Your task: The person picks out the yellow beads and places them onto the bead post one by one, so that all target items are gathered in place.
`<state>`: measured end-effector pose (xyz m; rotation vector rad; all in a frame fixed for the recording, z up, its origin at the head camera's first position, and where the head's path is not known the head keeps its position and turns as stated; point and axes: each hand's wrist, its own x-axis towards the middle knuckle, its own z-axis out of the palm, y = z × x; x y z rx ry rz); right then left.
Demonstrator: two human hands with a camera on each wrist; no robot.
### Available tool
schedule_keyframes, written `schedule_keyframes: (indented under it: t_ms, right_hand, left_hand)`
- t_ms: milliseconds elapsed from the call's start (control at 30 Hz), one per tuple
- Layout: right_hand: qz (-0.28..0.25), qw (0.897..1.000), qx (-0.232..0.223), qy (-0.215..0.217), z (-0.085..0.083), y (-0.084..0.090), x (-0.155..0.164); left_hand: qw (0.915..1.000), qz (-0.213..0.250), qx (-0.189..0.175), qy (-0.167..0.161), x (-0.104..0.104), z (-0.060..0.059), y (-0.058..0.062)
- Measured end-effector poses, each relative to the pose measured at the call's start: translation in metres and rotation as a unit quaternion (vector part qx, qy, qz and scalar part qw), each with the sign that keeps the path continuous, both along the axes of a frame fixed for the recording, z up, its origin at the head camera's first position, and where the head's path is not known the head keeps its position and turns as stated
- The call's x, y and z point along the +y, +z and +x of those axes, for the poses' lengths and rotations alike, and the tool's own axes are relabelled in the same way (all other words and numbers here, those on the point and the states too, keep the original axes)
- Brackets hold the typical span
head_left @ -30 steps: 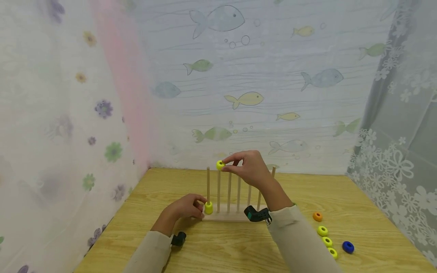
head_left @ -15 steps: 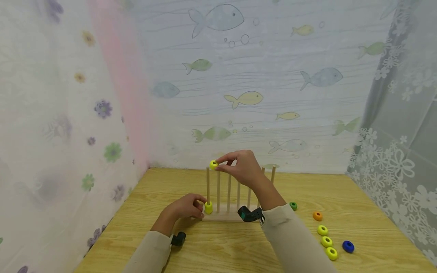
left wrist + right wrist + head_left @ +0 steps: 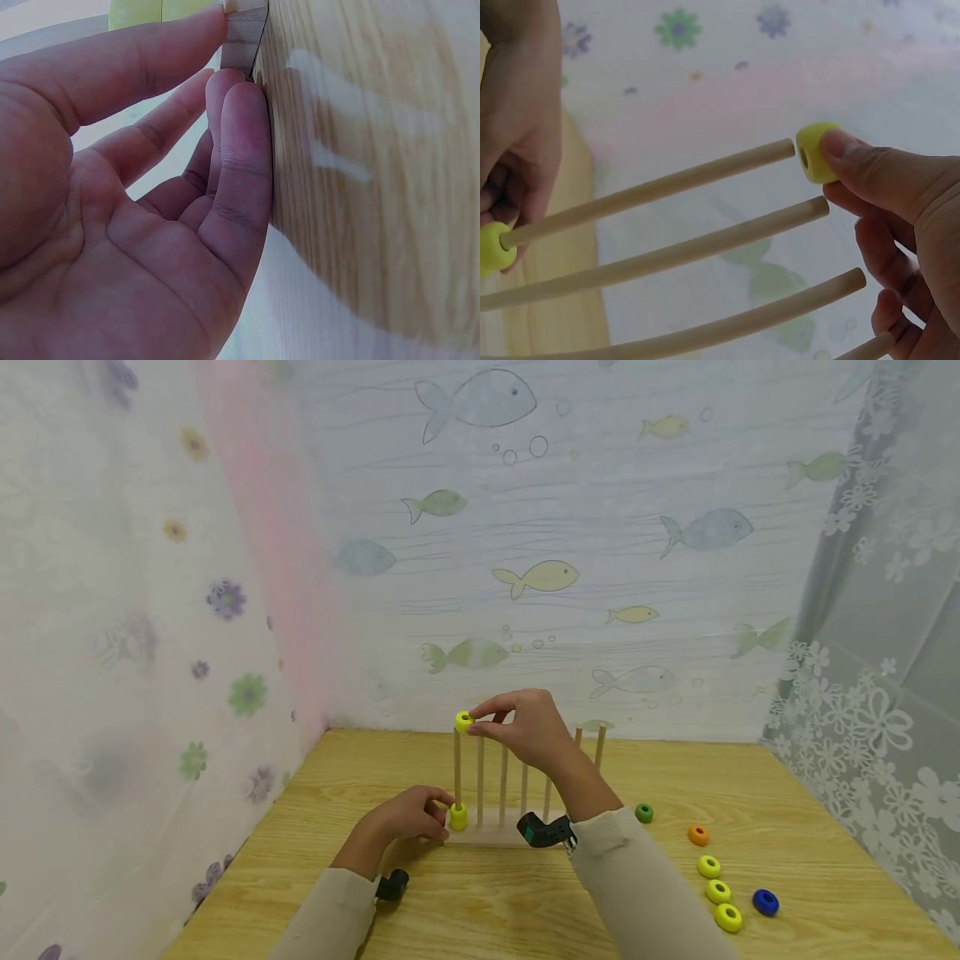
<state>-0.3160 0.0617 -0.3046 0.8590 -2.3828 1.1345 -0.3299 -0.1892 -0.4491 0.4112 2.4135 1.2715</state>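
My right hand point(image 3: 528, 727) pinches a yellow bead point(image 3: 463, 722) between thumb and fingers at the top of the leftmost peg point(image 3: 457, 768) of a wooden peg rack point(image 3: 483, 837). In the right wrist view the held bead point(image 3: 810, 161) has its hole facing the peg tip point(image 3: 784, 148), with a slight gap between them. Yellow beads point(image 3: 458, 817) sit at the foot of that same peg. My left hand point(image 3: 408, 817) holds the left end of the rack's base, thumb on top and curled fingers against the end, as the base end point(image 3: 244, 37) shows in the left wrist view.
On the table point(image 3: 600, 902) to the right lie a green bead point(image 3: 644, 813), an orange bead point(image 3: 698, 835), a blue bead point(image 3: 765, 902) and a row of yellow beads point(image 3: 717, 892). The other pegs point(image 3: 503, 785) stand upright, partly behind the right hand and wrist. Printed curtains point(image 3: 600, 635) hang beyond the table.
My right hand has moved left with the yellow bead, from above the second peg to the leftmost one. The green bead has come into view behind the arm. My left hand stays put.
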Motion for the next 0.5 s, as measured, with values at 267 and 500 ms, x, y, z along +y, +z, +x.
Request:
schedule_keyframes:
  t_ms: [267,500]
  right_hand:
    - [0.002,1.000,-0.012,-0.002,-0.0026,-0.0021,-0.0039]
    - [0.003,1.000,-0.004,0.008,-0.0015,-0.0023,-0.0074]
  left_hand:
    - [1.0000,-0.001,-0.001,0.001,0.0007,0.0009,0.0007]
    - [1.0000,-0.002,0.000,0.001,0.0008,0.0007,0.0012]
